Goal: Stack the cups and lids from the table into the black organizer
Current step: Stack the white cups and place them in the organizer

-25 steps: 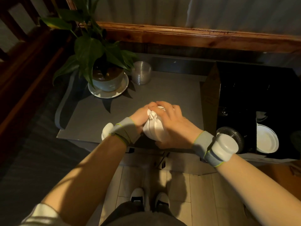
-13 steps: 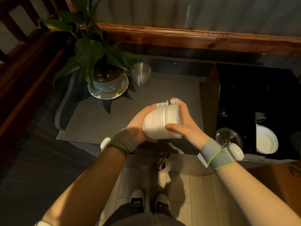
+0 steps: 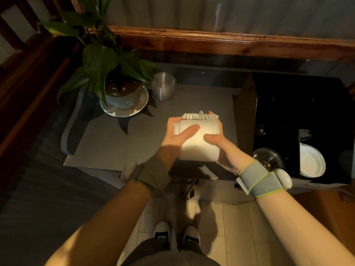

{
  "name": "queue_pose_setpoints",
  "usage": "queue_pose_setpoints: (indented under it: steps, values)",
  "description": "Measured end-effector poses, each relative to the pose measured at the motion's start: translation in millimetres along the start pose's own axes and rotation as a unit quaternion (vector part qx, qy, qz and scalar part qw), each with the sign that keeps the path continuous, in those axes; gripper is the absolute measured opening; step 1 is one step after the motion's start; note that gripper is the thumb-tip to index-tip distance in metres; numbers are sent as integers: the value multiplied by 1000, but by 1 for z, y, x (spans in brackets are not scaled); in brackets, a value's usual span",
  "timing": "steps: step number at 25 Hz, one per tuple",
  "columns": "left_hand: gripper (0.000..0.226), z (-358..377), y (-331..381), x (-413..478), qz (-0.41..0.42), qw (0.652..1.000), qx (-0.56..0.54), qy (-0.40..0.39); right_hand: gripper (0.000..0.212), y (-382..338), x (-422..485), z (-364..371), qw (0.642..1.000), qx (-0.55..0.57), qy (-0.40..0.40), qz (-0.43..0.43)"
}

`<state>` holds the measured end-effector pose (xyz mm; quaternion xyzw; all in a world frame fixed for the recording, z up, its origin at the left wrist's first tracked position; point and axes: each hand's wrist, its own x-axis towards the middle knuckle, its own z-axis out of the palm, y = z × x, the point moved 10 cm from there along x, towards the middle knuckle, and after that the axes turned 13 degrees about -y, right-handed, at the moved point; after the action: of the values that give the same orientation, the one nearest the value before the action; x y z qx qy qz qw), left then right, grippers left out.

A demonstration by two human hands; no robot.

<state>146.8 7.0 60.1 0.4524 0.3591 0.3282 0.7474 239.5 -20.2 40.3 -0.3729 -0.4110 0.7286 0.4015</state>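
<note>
Gripping white lid stack (image 3: 198, 141) w/ left hand (image 3: 172, 139) & right hand (image 3: 224, 148).

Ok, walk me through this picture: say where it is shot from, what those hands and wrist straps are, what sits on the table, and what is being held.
No machine here: a person wears a camera on the head, so the view looks down past their own arms to their shoes. The left hand and right hand together grip a stack of white lids lying sideways above the grey table. Both wrists carry a grey strap with a pale rounded piece on it; its purpose cannot be told. On the table stand a potted plant on a white saucer and a stack of clear cups. At right is the black organizer, with clear lids and white lids already in its slots.
</note>
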Motion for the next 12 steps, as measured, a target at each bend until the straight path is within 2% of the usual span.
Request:
queue_pose_setpoints:
  steps: [2,4,8,10,12]
  values:
    - [30,5,7,2,13,1000,25,-9,122,1,-1,4,998,62,-20,-10]
    - [31,13,12,4,8,999,35,-14,125,-3,-2,5,994,107,-17,-23]
    - [32,17,22,11,-24,998,58,-31,101,-22,-5,-10,984,154,36,-83]
    - [47,18,25,14,-31,998,23,-53,81,-30,-11,-17,975,182,45,-123]
    - [46,26,25,14,-37,996,-17,-80,70,-34,-22,-25,964,214,65,-143]
